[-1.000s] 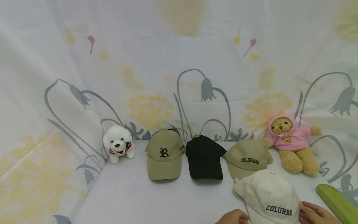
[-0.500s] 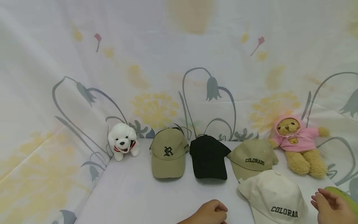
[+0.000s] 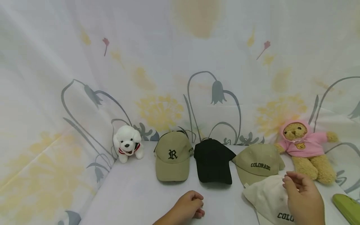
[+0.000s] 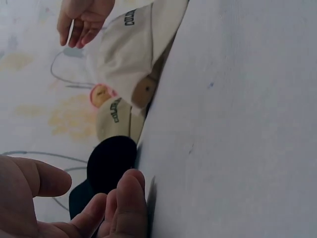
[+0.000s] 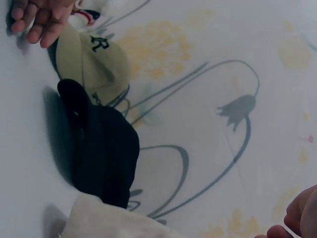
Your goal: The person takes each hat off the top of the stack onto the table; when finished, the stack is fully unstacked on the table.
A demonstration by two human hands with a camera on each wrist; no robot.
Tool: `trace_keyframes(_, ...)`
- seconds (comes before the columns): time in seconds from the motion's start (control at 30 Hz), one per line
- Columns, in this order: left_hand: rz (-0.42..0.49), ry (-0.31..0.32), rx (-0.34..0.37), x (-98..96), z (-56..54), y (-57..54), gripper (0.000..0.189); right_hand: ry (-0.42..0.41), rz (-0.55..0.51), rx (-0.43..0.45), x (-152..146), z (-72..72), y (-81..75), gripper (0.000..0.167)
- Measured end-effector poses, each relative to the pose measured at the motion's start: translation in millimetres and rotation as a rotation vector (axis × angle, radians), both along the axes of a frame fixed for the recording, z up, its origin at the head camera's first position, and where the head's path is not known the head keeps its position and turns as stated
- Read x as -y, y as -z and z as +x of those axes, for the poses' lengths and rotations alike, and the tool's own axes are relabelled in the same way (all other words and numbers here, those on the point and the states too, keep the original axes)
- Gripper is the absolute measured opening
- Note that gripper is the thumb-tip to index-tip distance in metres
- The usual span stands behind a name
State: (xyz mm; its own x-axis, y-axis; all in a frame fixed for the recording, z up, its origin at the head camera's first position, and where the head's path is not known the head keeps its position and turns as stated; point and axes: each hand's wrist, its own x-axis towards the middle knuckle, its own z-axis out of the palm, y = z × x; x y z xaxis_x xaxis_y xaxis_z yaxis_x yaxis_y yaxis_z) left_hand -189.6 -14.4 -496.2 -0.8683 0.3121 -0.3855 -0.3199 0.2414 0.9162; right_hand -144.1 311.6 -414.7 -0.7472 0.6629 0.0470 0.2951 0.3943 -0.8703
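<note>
My left hand [image 3: 188, 206] is over the white surface in front of the black cap [image 3: 212, 162], its fingers loosely bent around nothing. Higher up and to the right, my right hand [image 3: 305, 197] hovers over the cream COLORADO cap [image 3: 264, 197] and hides part of its lettering. Nothing is between its relaxed fingers, and the left wrist view shows a gap between that hand and the cream cap [image 4: 126, 54]. Behind the cream cap, partly covered by it, lies a khaki COLORADO cap [image 3: 261, 156]. A khaki cap with an R [image 3: 172, 150] sits left of the black one.
A white plush dog [image 3: 126, 140] stands at the back left. At the back right sits a teddy bear [image 3: 307, 147] in a pink hoodie. A green object [image 3: 347, 207] lies at the right edge. Patterned cloth [image 3: 157, 62] hangs behind everything.
Both hands have let go of the cream cap. My left hand has moved left, away from it; my right hand has gone out to the right, then risen over the cap.
</note>
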Motion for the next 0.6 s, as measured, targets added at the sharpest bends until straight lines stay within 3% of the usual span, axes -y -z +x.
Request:
trace_keyframes(0.27, 0.033, -0.106, -0.048, 32.9, -11.5, -2.3, 0.024, -0.338, 0.056, -0.089, 41.1, -19.5, 9.7, 0.042)
trace_keyframes(0.6, 0.057, -0.225, -0.151, 84.0, -21.4, -7.8, 0.034, -0.495, 0.075, -0.094, 89.2, -62.3, 21.4, 0.031)
